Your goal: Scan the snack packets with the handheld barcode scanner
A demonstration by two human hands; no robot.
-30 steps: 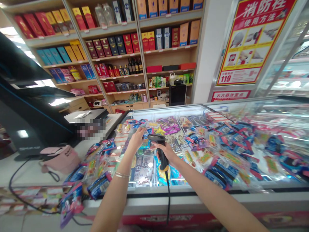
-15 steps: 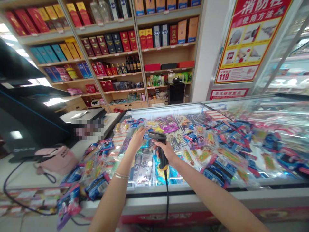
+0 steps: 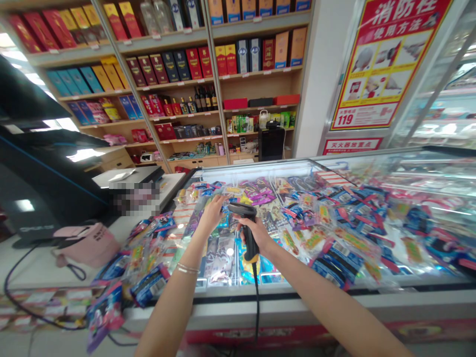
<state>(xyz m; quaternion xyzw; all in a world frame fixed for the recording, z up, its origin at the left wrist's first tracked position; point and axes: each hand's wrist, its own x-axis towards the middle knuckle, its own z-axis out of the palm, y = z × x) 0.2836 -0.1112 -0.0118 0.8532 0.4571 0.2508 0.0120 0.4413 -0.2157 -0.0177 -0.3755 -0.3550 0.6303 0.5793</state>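
My right hand (image 3: 256, 232) is wrapped around the grip of a black barcode scanner (image 3: 242, 210) with a yellow base end. The scanner's head points left, towards my left hand (image 3: 212, 213). The fingers of my left hand are bent and closed on a small blue snack packet (image 3: 223, 220), which is mostly hidden by the hand and the scanner. Both hands are over the glass top of a chest freezer (image 3: 219, 307). To their right lies a pile of blue-and-pink snack packets (image 3: 340, 260) with clear-wrapped ones (image 3: 314, 238) among them.
More snack packets (image 3: 150, 285) lie at the left, some overhanging the front edge. A pink pouch (image 3: 87, 245) and a black monitor (image 3: 44, 193) stand on the left counter. The scanner's cable (image 3: 257, 302) hangs over the freezer's front. Shelves of boxes (image 3: 171, 67) stand behind.
Almost nothing differs. My left hand has shifted very slightly beside the scanner, while my right hand keeps its hold on the scanner.
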